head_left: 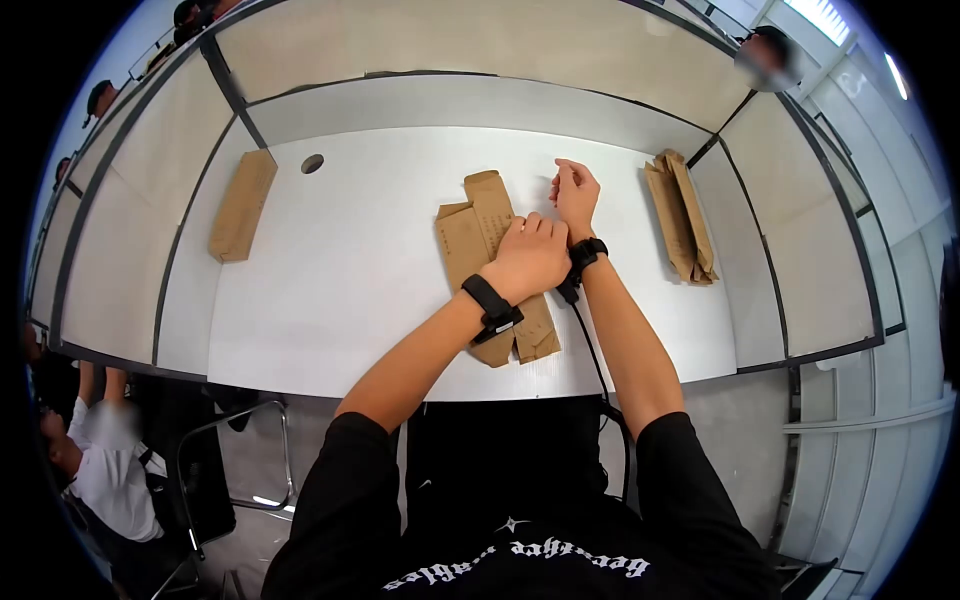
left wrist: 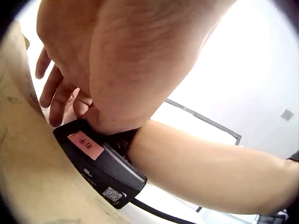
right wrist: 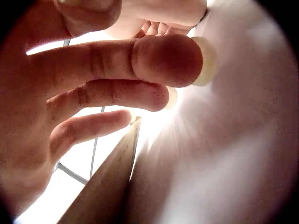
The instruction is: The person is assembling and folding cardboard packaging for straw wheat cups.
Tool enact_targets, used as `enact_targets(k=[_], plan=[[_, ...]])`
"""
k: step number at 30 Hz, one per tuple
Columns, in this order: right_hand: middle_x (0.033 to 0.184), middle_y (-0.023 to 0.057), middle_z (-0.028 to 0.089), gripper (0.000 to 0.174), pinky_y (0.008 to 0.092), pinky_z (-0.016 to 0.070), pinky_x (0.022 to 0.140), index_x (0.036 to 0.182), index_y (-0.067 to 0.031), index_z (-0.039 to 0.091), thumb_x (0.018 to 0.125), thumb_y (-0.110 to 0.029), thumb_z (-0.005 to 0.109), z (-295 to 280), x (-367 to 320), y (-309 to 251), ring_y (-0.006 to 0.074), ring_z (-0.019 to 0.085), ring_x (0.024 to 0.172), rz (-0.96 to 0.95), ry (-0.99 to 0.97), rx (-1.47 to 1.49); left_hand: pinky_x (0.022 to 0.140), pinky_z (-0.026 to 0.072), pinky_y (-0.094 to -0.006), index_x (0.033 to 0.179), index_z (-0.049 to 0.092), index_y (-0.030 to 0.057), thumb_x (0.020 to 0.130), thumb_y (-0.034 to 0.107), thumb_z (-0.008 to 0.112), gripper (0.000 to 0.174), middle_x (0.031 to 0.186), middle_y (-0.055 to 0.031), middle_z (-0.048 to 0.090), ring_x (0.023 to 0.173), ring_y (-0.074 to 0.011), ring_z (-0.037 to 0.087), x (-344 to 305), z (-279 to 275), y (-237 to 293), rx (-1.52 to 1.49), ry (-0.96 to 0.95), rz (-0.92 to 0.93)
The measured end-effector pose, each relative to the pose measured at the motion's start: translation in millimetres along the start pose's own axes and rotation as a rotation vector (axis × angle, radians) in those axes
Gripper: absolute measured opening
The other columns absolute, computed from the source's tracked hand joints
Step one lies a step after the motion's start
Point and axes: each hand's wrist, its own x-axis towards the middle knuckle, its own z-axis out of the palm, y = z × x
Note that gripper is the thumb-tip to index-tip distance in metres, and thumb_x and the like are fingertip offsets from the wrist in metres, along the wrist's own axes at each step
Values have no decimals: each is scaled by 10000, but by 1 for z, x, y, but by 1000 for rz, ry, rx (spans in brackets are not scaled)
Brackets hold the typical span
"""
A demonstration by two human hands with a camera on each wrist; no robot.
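A large bare hand [right wrist: 70, 98] fills the left side, fingers nearly straight and pointing right toward a glossy whitish surface [right wrist: 224, 144]; above and behind, a second bare hand [right wrist: 163, 13] shows small curled fingers; a brown straight-edged strip [right wrist: 100, 189] slants below, beside thin grey bars [right wrist: 72, 173]

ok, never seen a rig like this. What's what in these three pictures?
No machine: a person works bare-handed, wearing cameras. The wide picture comes from the head, looking down; the two close-ups come from the left and right wrists. On the white table lie flattened cardboard in the middle, a long cardboard box at the left and folded cardboard at the right. The left hand is at the black unit strapped to the right wrist; whether it grips it is unclear. The right hand holds nothing.
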Motion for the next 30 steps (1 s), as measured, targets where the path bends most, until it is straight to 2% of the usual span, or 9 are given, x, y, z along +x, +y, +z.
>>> enact_targets(k=[8, 12, 13, 14, 19, 22, 25, 28, 30], plan=[[716, 19, 620, 190, 247, 427, 492, 1101, -20, 725, 1046, -131, 581, -3, -7, -4, 85, 543, 555, 30, -59, 102, 890, 461, -442, 979, 642, 9, 873, 214, 655, 231, 984, -139, 664, 960, -319, 582, 8, -2, -8, -12, 35, 43], [714, 14, 631, 194, 258, 463, 557, 1125, -14, 714, 1048, -136, 583, 5, -14, 7, 90, 567, 601, -158, -229, -59, 815, 500, -472, 962, 660, 36, 958, 233, 604, 205, 894, -148, 699, 885, -359, 643, 30, -57, -31, -84, -8, -247], [898, 36, 702, 208, 233, 496, 642, 1175, 12, 696, 1079, -113, 560, 12, -25, -5, 78, 621, 767, -80, -318, -87, 787, 505, -487, 959, 660, 44, 973, 236, 594, 204, 877, -149, 702, 862, -368, 649, 32, -58, -48, -3, 115, -284], [941, 41, 719, 237, 246, 499, 689, 1235, 0, 683, 1060, -130, 593, 20, -35, -19, 94, 636, 813, -52, -429, -119, 759, 509, -502, 957, 661, 52, 987, 239, 584, 204, 860, -150, 705, 839, -377, 656, 32, -59, -66, 77, 238, -318], [1064, 76, 698, 494, 367, 493, 946, 1356, -68, 643, 940, -316, 738, 38, -70, -66, 182, 636, 999, -69, -912, -53, 830, 553, -386, 1093, 672, 58, 1037, 309, 576, 274, 1004, -121, 767, 942, -304, 735, 25, -67, -123, -280, 255, -704], [1129, 90, 692, 530, 414, 452, 999, 1267, -88, 671, 894, -446, 785, 49, -83, -50, 240, 644, 1045, -455, -910, -332, 781, 550, -319, 1110, 688, 26, 1040, 284, 605, 280, 986, -109, 741, 883, -207, 713, 22, -46, -160, -614, 302, -724], [1168, 93, 685, 585, 451, 410, 1036, 1188, -113, 674, 832, -555, 817, 57, -82, -34, 276, 638, 1095, -209, -982, -223, 743, 528, -272, 1116, 700, 28, 1040, 276, 619, 271, 991, -73, 719, 877, -163, 692, 22, -43, -156, -884, 319, -778], [1175, 92, 688, 573, 448, 419, 1032, 1165, -119, 673, 827, -557, 823, 56, -81, -29, 262, 641, 1116, -220, -1001, -328, 726, 510, -265, 1135, 709, 49, 1033, 259, 629, 247, 983, -48, 705, 866, -154, 684, 23, -44, -153, -975, 366, -867], [1178, 123, 685, 570, 408, 495, 1007, 1204, -76, 671, 840, -478, 848, 56, -78, -28, 267, 658, 1099, -189, -1008, -310, 741, 506, -268, 1156, 713, 56, 1029, 270, 636, 260, 965, -31, 686, 857, -148, 674, 25, -44, -152, -1000, 396, -882]])
